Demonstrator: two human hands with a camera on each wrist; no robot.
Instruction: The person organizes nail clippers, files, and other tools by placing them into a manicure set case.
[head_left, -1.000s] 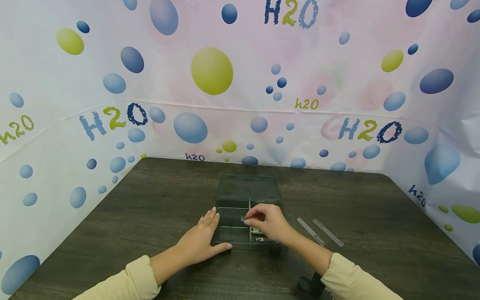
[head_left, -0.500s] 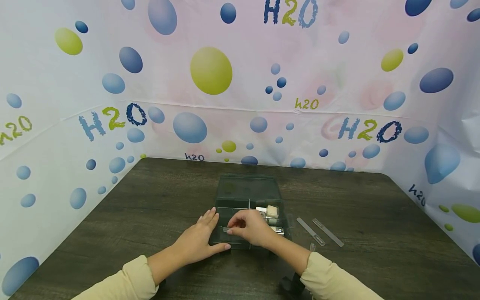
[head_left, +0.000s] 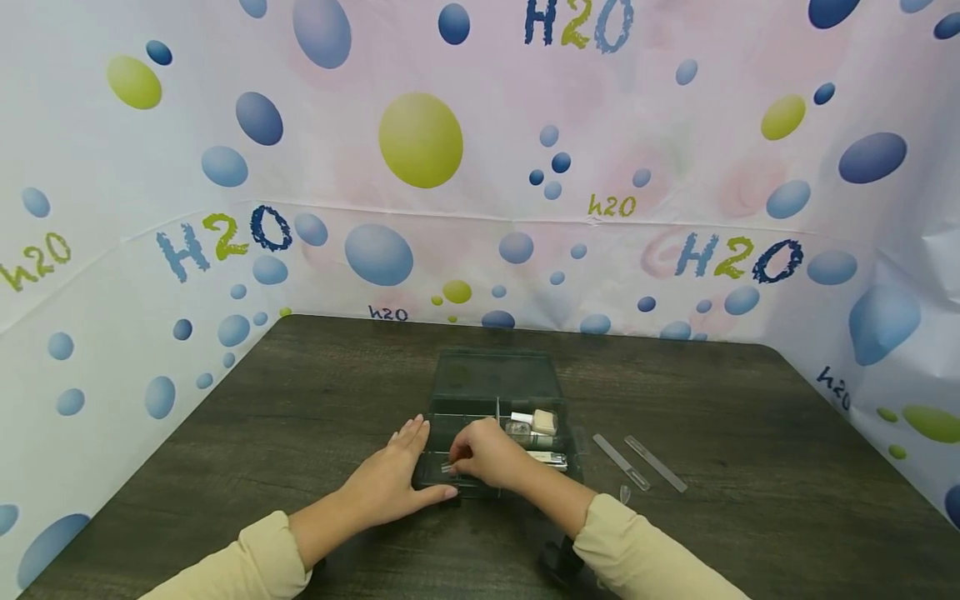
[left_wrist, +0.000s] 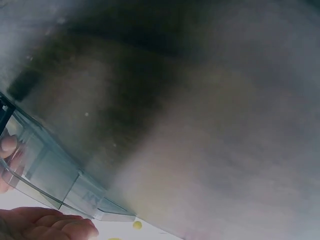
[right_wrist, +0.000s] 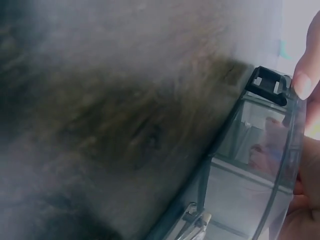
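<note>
A dark see-through compartment box [head_left: 497, 375] stands on the table, its lid laid back behind it. My left hand [head_left: 386, 479] rests along its left side, fingers straight, thumb at the front wall beside the black latch [right_wrist: 268, 85]. My right hand [head_left: 491, 454] reaches down into the front left compartment, thumb and fingers pinching a small clear plastic piece [head_left: 447, 469]. Its fingers [right_wrist: 264, 155] show through the box wall in the right wrist view. A nail clipper [head_left: 555, 460] lies in the front right compartment, partly hidden by the right wrist.
Small bottles [head_left: 519, 429] and a beige block [head_left: 545, 422] sit in the back right compartment. Two clear plastic strips [head_left: 621, 462] lie on the table [head_left: 720, 400] right of the box. A small clear piece [head_left: 625, 494] lies near the right forearm.
My right hand has moved left and toward me with the small clear piece, from the middle divider down into the front left compartment. The bottles and clipper have come into view. My left hand stays at the box.
</note>
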